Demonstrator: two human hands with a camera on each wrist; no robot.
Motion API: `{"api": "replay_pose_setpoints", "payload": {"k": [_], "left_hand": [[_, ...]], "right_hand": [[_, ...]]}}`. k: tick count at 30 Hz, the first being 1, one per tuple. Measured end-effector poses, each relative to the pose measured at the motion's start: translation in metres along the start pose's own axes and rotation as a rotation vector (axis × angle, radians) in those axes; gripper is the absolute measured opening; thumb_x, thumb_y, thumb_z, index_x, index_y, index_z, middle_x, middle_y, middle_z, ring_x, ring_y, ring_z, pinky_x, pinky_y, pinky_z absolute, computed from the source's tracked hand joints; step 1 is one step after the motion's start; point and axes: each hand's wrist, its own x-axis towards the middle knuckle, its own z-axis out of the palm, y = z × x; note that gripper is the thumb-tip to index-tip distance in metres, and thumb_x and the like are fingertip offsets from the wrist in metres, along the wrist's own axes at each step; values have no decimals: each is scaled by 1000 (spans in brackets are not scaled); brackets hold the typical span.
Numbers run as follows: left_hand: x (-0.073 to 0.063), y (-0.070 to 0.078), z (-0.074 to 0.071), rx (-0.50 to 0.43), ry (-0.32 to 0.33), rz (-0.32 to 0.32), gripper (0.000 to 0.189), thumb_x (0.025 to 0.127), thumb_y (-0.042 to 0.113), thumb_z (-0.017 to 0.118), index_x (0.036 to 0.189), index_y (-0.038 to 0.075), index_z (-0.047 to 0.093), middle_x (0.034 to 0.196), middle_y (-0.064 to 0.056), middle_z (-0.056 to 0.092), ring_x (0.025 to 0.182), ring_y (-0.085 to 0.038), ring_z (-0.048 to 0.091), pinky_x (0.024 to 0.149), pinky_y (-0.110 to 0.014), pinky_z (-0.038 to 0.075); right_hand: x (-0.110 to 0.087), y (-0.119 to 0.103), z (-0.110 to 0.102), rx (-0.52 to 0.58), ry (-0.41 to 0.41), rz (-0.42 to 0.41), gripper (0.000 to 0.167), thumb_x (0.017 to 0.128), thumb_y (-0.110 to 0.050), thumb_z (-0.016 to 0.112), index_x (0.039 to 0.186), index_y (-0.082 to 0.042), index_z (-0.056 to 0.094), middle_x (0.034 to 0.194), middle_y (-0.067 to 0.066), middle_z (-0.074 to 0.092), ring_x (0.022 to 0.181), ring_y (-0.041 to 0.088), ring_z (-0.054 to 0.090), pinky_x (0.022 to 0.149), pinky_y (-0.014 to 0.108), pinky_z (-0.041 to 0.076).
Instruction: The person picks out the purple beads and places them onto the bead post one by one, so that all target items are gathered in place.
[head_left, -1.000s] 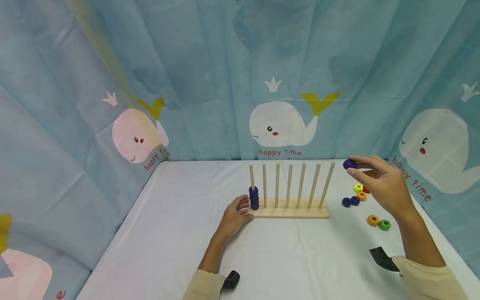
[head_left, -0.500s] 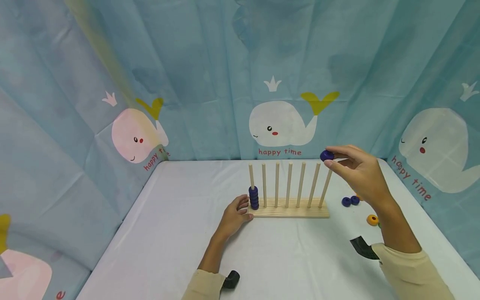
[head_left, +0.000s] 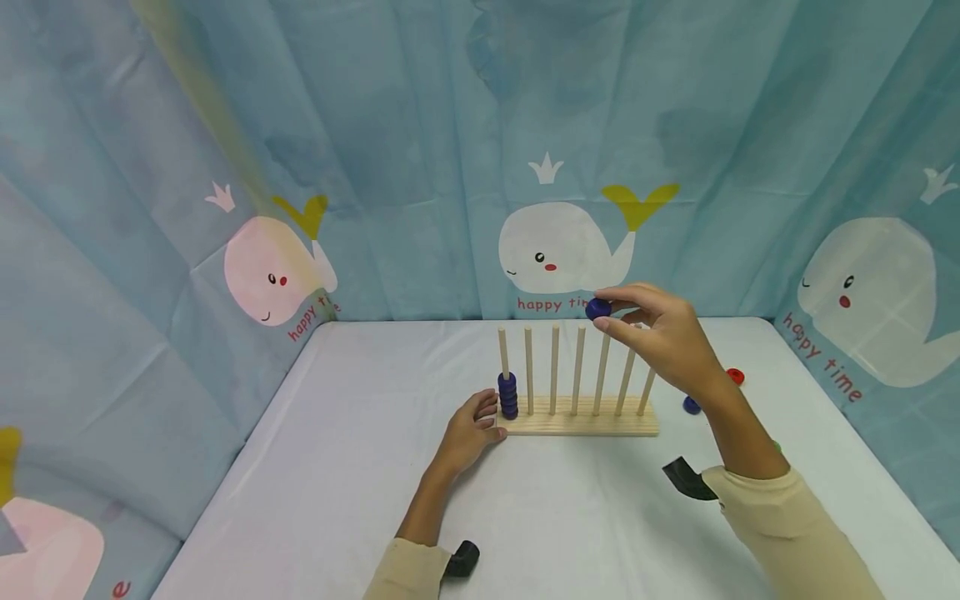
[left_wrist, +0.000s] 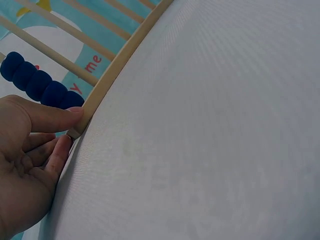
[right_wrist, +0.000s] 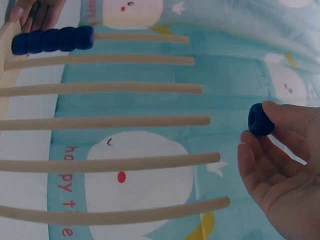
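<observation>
A wooden peg stand [head_left: 577, 427] with several upright pegs sits on the white table. Its leftmost peg carries a stack of several dark blue beads [head_left: 507, 397], also visible in the left wrist view as a blue stack [left_wrist: 40, 82]. My left hand [head_left: 467, 437] grips the base's left end, thumb along the front edge. Between thumb and fingertips my right hand [head_left: 660, 333] pinches one blue bead [head_left: 598, 308], raised above the peg tops near the middle-right pegs. In the right wrist view the held bead [right_wrist: 260, 120] shows its hole facing the pegs, apart from their tips.
Right of the stand lie loose beads, partly hidden by my right forearm: a red bead [head_left: 736, 377], a blue bead [head_left: 692, 406] and a sliver of a green bead [head_left: 777, 447]. A blue whale-print curtain [head_left: 420, 208] hangs behind the table.
My right hand has carried the blue bead leftward, from above the loose beads to over the pegs. Its forearm now covers more of those beads. My left hand stays put.
</observation>
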Motion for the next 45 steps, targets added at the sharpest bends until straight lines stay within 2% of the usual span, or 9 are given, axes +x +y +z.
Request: {"api": "replay_pose_setpoints", "payload": {"k": [8,16,19,27,35,45], "left_hand": [[0,-1,0,11,3,-1,76,89,-5,77,157,-2,44,155,-22,54,142,-39,54,118,-47,50],[0,0,1,18,8,-17,75,89,-5,77,157,0,46,155,-20,55,142,-37,55,119,-46,50],[1,0,1,11,2,-16,75,89,-5,77,157,-1,45,155,-21,55,142,-37,54,119,-46,49],[-1,2,1,18,-2,-21,76,89,-3,77,157,0,44,155,-21,54,143,-38,54,119,-46,49],[-3,4,0,23,3,-16,77,89,-2,78,158,1,44,156,-20,54,143,-38,54,119,-46,49],[-2,3,0,6,-3,-6,78,88,-3,77,159,-1,42,157,-22,53,143,-39,54,119,-48,49]], "right_hand": [[12,-4,18,35,-44,-43,39,93,-4,80,131,-5,72,117,8,76,104,9,69,91,14,59],[25,-8,37,54,-88,-40,37,95,-9,80,131,-4,73,124,9,76,100,25,74,87,17,62],[28,-9,43,67,-99,-30,36,95,-10,81,130,-5,74,124,9,75,100,27,74,86,17,62],[36,-10,58,75,-132,-45,36,94,-13,82,129,-6,75,127,8,75,104,25,74,88,19,62],[41,-10,74,53,-161,-53,34,94,-14,82,127,-6,76,124,8,76,102,24,75,88,40,66],[43,-13,87,-8,-200,-53,34,96,-14,80,128,-5,75,121,5,78,108,21,74,91,42,64]]}}
